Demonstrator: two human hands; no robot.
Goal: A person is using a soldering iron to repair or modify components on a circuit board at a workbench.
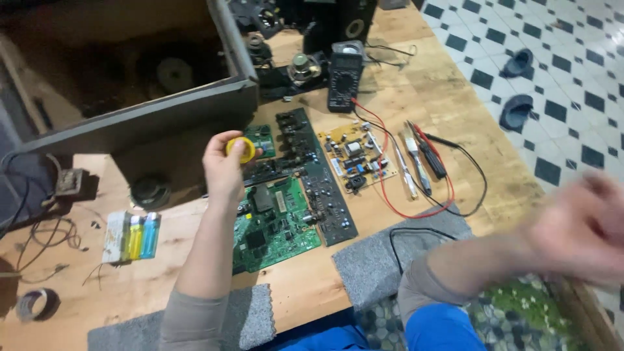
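Left hand: the left hand [224, 166] is raised over the workbench, fingers closed around a small round yellow object [242, 149] pinched at the fingertips.
Yellow object: held above the near edge of the green circuit board [276, 224], just in front of the open speaker cabinet [149, 117] (what kind of thing it is cannot be told).
Right hand: the right hand [582, 227] is off to the side past the bench edge, smeared by motion blur — whether it is clenched or loose cannot be told, and nothing shows in it.
Boards: a long dark board [315, 172] lies beside the green one; a tan power board [356, 157] sits just beyond it.
Meter: a black multimeter [344, 75] stands farther back, its red and black leads [422, 188] trailing across the wooden table [448, 97].
Tools: screwdrivers [419, 159] lie beside the tan board.
Near left: three lighters [133, 237] — white, yellow, blue — lie side by side, well apart from the hand.
Padding: a grey foam pad [370, 260] lies at the table's near edge.
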